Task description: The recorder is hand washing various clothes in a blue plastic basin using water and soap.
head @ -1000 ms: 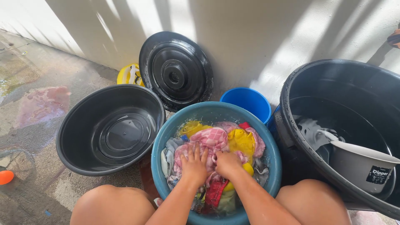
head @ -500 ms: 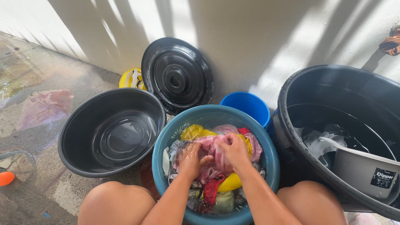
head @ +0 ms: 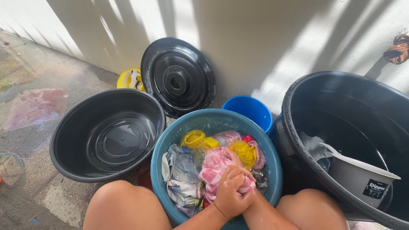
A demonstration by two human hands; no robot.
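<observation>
A teal basin [head: 170, 136] sits between my knees, full of wet laundry in water. A pink checked cloth [head: 215, 164] lies in the middle, with yellow cloth [head: 243, 151] behind it and a white and grey cloth [head: 181, 179] on the left. My left hand [head: 228, 194] and my right hand [head: 243, 196] are pressed together at the basin's near side, both clenched on a bunched part of the pink checked cloth. The fingers overlap, so the exact grip is partly hidden.
A black basin [head: 68, 140] stands at the left. A black round lid [head: 178, 77] leans on the wall, with a yellow container [head: 125, 79] beside it. A blue bucket [head: 249, 108] stands behind. At the right, a large black tub [head: 349, 91] of water holds a grey dipper [head: 362, 179].
Both hands have pulled back from the basin's middle to its near edge and closed together on the pink checked cloth. The laundry has shifted, and the white and grey cloth shows more.
</observation>
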